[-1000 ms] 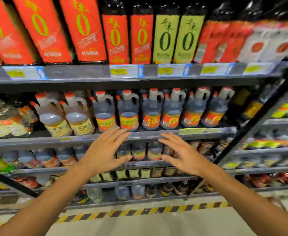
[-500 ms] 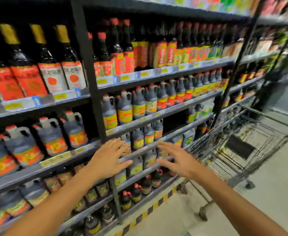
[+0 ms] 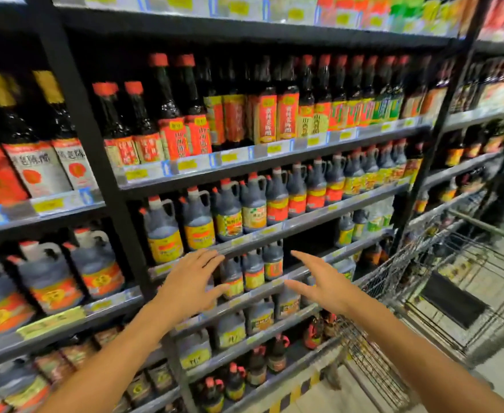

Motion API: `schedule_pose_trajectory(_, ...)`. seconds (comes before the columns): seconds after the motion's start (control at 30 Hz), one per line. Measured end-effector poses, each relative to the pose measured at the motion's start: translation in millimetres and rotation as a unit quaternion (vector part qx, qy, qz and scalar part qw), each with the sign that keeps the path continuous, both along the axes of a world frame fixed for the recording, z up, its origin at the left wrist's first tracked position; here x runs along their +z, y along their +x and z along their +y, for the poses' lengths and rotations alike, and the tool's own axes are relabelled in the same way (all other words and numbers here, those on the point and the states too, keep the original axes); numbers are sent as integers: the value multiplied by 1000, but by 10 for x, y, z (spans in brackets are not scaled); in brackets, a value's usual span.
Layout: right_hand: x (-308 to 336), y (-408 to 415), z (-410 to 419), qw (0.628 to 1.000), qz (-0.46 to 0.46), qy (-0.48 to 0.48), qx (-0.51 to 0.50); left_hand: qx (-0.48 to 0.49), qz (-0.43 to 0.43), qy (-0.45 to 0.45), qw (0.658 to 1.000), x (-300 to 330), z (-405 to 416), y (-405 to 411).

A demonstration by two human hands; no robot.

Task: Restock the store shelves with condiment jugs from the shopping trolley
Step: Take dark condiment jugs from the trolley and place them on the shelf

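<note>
Hands first: my left hand [image 3: 189, 283] and my right hand [image 3: 322, 286] are both held out in front of me, fingers straight and spread wide, holding nothing. Compared with half a second ago, my view has turned further right along the aisle, so the black upright post [image 3: 95, 162] now stands left of my left hand, and more of the shopping trolley [image 3: 453, 281] shows at the right. My hands keep the same spread pose.

The condiment jugs [image 3: 226, 216] stand in a row on the store shelves [image 3: 274, 231], just above my fingertips. They are dark, squat plastic jugs with red caps, looped handles at the neck and yellow or red labels. Smaller jugs [image 3: 253, 271] sit on the shelf below, between my two hands. Tall dark bottles [image 3: 262, 114] with red labels fill the shelf above. The trolley is a wire basket standing beside the shelves; whether it holds any jugs I cannot tell.
</note>
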State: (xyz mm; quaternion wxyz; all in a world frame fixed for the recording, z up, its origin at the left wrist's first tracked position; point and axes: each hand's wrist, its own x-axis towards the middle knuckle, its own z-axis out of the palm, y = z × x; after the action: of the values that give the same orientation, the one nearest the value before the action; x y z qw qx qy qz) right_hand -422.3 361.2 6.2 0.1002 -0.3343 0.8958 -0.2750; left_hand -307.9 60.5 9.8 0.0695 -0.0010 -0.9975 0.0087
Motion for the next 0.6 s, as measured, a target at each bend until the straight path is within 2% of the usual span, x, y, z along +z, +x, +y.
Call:
schedule_pose_trajectory(0.17,37,-854,-381,998,36,40,25,50,59,30,997,-55,-241,-561)
schedule_pose_trajectory(0.27,26,-1300,-539,999,29,16,14,72,99,19,992,-74,-228,-885)
schedule_pose_trajectory(0.4,-23,-1754,-828,999,26,-28,-3,93,96,38,990,-167,-42,-1237)
schedule_pose_trajectory(0.5,-97,-2066,-1102,997,55,-61,-7,120,131,82,981,-299,116,-1470)
schedule_pose_trajectory(0.6,-222,-2302,-1321,993,90,-77,-11,178,190,157,953,-369,250,-1714)
